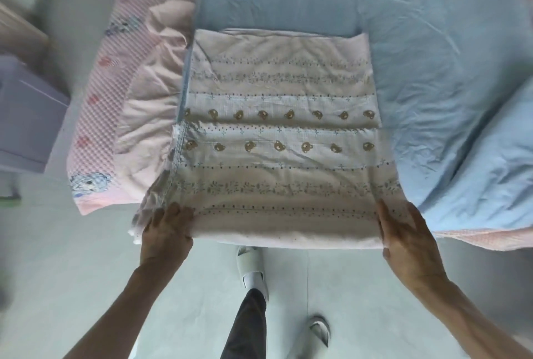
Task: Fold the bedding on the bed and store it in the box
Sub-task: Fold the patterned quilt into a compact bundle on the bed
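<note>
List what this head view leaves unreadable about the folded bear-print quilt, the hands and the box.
- Folded quilt: layer count hidden under its top face.
- Left hand and right hand: fingertips under the near edge hidden by the quilt.
- Purple object: blurred and cut by the left edge; whether it is the box is unclear.

No text, label, brand or number could be read; the folded quilt [277, 139] carried only printed bear faces, dots and crosses.

L hand [166, 229] + R hand [408, 231] grip folded quilt [277, 133] | bed [432, 41] | box? [26, 116]
</note>
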Tool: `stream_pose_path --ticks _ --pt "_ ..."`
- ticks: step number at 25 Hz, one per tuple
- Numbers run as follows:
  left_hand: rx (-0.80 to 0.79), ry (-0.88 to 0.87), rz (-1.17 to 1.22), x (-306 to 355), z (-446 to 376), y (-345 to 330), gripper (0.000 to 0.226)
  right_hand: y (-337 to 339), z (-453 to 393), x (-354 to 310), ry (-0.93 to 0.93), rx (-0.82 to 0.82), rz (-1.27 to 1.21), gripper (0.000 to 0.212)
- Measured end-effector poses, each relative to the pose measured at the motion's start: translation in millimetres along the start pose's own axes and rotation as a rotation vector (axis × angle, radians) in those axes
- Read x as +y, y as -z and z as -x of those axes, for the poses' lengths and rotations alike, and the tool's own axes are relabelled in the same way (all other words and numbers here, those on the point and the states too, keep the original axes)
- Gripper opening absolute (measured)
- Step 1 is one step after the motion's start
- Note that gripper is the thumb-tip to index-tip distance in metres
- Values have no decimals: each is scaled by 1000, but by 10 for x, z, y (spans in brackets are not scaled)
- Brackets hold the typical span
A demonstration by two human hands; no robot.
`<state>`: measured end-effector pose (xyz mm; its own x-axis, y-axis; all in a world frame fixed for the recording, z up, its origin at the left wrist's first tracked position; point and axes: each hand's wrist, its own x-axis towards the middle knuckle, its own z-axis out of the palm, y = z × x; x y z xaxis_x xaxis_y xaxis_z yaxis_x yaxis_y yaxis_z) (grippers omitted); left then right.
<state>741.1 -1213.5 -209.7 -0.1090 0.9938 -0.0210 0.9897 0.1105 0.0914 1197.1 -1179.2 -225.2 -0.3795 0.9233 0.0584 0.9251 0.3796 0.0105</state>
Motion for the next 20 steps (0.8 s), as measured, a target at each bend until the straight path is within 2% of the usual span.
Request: stream_pose_path --ticks 2,3,5,7,9,13,15,18,20 --pt "-93 49 59 59 249 399 21 378 214 -35 -22 -159 -10 106" --pt "-122 75 88 91 324 589 17 540 262 -52 -39 -223 -8 111" --pt "-155 106 124 164 270 934 12 802 231 -34 -54 -311 12 100" --pt "-85 85 122 169 -52 1176 9 1058 -5 7 -117 -344 -45 95" --pt "20 46 108 150 -645 1363 18 1200 -446 113 -208 -208 -87 96" --pt "37 -14 2 159 -2021 1499 33 1378 -1738 490 -299 -16 -118 54" --pt "-46 44 -46 149 -2647 1480 38 1353 -2399 679 -374 80 -197 57" --pt "-87 50 -168 189 -3596 1221 34 990 -3351 972 -451 111 -264 57" --pt "-88 28 -255 209 -4168 959 28 620 -3907 1204 -464 72 -321 55"
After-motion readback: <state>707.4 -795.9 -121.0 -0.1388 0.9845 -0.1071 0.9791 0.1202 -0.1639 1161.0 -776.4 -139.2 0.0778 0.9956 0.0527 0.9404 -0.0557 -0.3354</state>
